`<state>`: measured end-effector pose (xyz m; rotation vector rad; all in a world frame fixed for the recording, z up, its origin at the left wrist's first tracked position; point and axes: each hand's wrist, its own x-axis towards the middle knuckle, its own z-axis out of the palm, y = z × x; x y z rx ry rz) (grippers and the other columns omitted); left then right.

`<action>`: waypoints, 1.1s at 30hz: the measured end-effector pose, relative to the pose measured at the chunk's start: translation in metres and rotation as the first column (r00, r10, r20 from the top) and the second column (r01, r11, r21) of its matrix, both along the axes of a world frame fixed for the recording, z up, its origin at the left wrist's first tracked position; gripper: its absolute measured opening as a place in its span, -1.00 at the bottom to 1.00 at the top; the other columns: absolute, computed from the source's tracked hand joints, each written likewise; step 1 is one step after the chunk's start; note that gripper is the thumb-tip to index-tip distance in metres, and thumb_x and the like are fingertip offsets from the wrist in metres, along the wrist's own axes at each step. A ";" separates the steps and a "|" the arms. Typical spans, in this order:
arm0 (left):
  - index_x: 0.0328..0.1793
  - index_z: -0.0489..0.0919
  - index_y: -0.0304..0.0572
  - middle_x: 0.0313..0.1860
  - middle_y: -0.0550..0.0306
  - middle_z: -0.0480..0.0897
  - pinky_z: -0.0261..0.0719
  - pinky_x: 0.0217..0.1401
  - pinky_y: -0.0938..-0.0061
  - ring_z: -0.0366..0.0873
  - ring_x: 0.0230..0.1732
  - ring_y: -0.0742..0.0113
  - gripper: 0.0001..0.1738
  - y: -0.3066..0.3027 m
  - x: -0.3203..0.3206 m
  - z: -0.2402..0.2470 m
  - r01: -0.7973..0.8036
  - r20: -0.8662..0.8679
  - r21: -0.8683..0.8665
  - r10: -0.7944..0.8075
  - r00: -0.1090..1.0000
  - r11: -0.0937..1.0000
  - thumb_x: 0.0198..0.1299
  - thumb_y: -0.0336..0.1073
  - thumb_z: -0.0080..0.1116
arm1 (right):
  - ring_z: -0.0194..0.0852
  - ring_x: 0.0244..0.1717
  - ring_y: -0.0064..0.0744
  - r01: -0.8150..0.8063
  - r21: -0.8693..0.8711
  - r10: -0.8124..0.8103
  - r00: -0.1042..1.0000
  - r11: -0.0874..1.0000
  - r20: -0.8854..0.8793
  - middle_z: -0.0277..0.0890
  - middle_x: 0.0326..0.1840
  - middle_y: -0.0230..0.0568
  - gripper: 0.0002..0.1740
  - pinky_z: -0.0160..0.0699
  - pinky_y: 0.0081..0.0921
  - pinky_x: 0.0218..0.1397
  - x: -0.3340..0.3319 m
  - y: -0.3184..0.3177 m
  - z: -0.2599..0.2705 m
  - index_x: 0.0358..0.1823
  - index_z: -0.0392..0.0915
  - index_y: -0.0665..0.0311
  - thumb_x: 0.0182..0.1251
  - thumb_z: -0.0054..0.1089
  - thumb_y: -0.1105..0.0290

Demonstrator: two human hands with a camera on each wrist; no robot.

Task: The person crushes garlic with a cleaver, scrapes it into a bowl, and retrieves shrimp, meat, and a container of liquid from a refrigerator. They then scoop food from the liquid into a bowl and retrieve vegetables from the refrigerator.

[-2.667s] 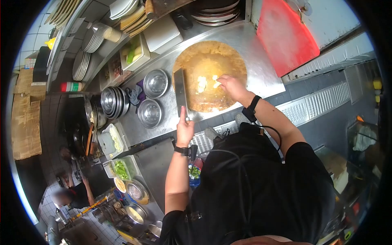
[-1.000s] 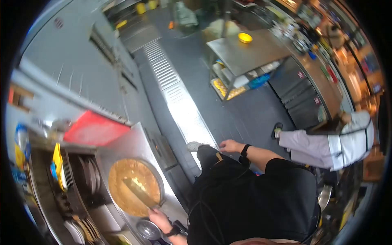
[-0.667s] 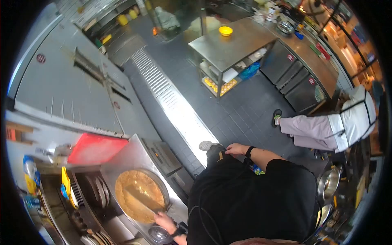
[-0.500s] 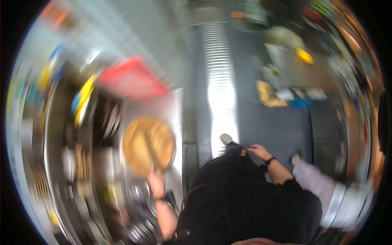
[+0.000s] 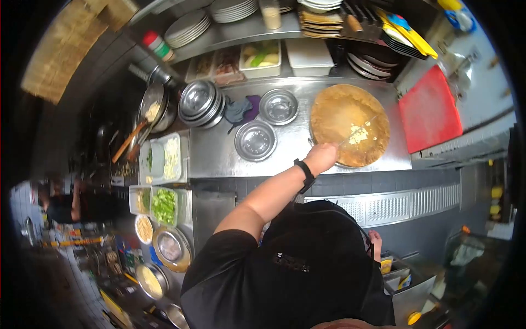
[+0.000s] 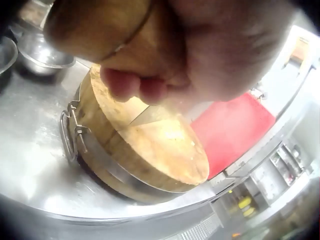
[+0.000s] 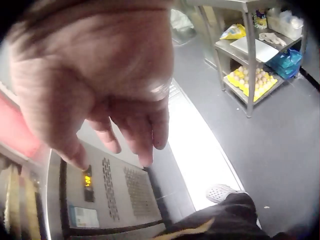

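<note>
My left hand (image 5: 322, 157) grips a cleaver by its wooden handle (image 6: 100, 30). The blade (image 6: 152, 116) reaches over a thick round wooden chopping block (image 5: 337, 104), seen nearly edge-on from the head. Beside the blade lies a small heap of pale yellow-white chopped bits (image 5: 359, 136). A metal band with a clasp (image 6: 75, 130) circles the block. My right hand (image 7: 95, 75) hangs at my side with loosely bent fingers, holding nothing. From the head only part of that hand (image 5: 376, 244) shows past my black shirt.
Left of the block are two metal bowls (image 5: 256, 141), a bowl stack (image 5: 197, 100) and a dark cloth (image 5: 238, 109). A red board (image 5: 430, 112) leans at the right. Tubs and plates (image 5: 187, 30) line the back shelf. A floor drain grate (image 5: 394, 208) runs below the counter.
My right hand was at the chopped bits, then left the block and dropped to my side. My left hand has kept the cleaver over the block. The head view swung away and back.
</note>
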<state>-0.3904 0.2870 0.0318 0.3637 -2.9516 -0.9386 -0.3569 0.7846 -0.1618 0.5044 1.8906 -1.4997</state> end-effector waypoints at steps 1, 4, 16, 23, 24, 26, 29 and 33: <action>-0.17 0.60 -0.36 -0.33 -0.33 0.69 0.65 -0.14 -0.01 0.71 -0.24 -0.22 -0.79 0.000 0.000 -0.004 0.000 0.028 -0.014 0.000 1.000 1.000 0.21 -0.41 -0.03 | 0.52 -0.40 -0.57 0.032 0.025 -0.031 0.999 0.999 -0.040 0.52 -0.30 -0.45 -0.77 0.37 -0.67 -0.40 -0.015 -0.010 0.014 -0.04 0.61 0.23 0.38 0.30 0.30; -0.19 0.61 -0.34 -0.33 -0.31 0.70 0.66 -0.14 0.01 0.71 -0.24 -0.20 -0.80 -0.001 -0.002 0.005 0.037 0.026 -0.021 -0.037 0.999 0.999 0.18 -0.42 -0.01 | 0.54 -0.37 -0.54 -0.028 0.122 0.037 0.997 0.992 -0.071 0.56 -0.26 -0.44 -0.73 0.41 -0.66 -0.38 -0.045 -0.025 0.027 0.02 0.59 0.27 0.39 0.28 0.29; -0.22 0.56 -0.36 -0.36 -0.33 0.67 0.61 -0.13 -0.06 0.67 -0.25 -0.27 -0.79 -0.004 0.006 0.009 0.044 0.012 0.029 -0.044 0.999 0.999 0.30 -0.33 -0.01 | 0.63 -0.22 -0.51 -0.126 0.117 0.133 0.989 0.985 -0.057 0.64 -0.13 -0.33 -0.60 0.49 -0.61 -0.18 -0.019 -0.084 0.042 0.14 0.56 0.35 0.40 0.28 0.26; -0.24 0.54 -0.39 -0.43 -0.41 0.63 0.61 -0.16 -0.10 0.65 -0.31 -0.35 -0.81 -0.003 0.000 0.029 0.062 0.011 0.033 -0.062 0.998 0.998 0.28 -0.36 0.01 | 0.56 -0.23 -0.52 -0.038 0.145 0.042 0.999 0.989 -0.020 0.64 -0.16 -0.29 -0.53 0.53 -0.57 -0.11 0.021 -0.081 0.048 0.15 0.54 0.48 0.36 0.32 0.27; -0.24 0.54 -0.39 -0.43 -0.41 0.63 0.61 -0.16 -0.10 0.65 -0.31 -0.35 -0.81 -0.003 -0.004 0.022 0.073 0.017 0.035 -0.074 0.997 0.997 0.28 -0.36 0.01 | 0.56 -0.24 -0.54 -0.029 0.153 0.031 0.999 0.988 -0.016 0.64 -0.16 -0.29 -0.54 0.52 -0.57 -0.13 0.027 -0.078 0.046 0.14 0.55 0.47 0.36 0.33 0.27; -0.23 0.53 -0.39 -0.43 -0.42 0.63 0.60 -0.15 -0.11 0.65 -0.30 -0.36 -0.81 -0.002 -0.008 0.003 0.149 0.023 0.025 -0.149 0.989 0.989 0.28 -0.36 0.02 | 0.56 -0.24 -0.54 -0.011 0.129 0.009 1.000 0.992 0.014 0.64 -0.18 -0.30 -0.54 0.52 -0.57 -0.15 0.036 -0.072 0.040 0.13 0.55 0.47 0.35 0.33 0.27; -0.21 0.54 -0.39 -0.41 -0.42 0.64 0.59 -0.14 -0.10 0.65 -0.28 -0.34 -0.81 0.004 -0.007 0.016 0.089 0.054 0.032 -0.091 0.994 0.995 0.27 -0.37 0.02 | 0.56 -0.24 -0.55 -0.030 0.115 0.027 0.999 0.993 0.028 0.65 -0.18 -0.30 -0.55 0.52 -0.57 -0.17 0.032 -0.064 0.038 0.12 0.56 0.46 0.35 0.33 0.27; -0.19 0.55 -0.39 -0.41 -0.34 0.65 0.60 -0.18 -0.09 0.65 -0.31 -0.31 -0.80 0.009 -0.003 -0.003 0.070 -0.028 0.070 -0.068 0.997 0.995 0.28 -0.36 0.01 | 0.58 -0.24 -0.53 -0.127 0.126 0.119 0.991 0.984 0.068 0.65 -0.17 -0.31 -0.58 0.52 -0.57 -0.19 0.012 -0.046 0.030 0.11 0.57 0.44 0.36 0.32 0.29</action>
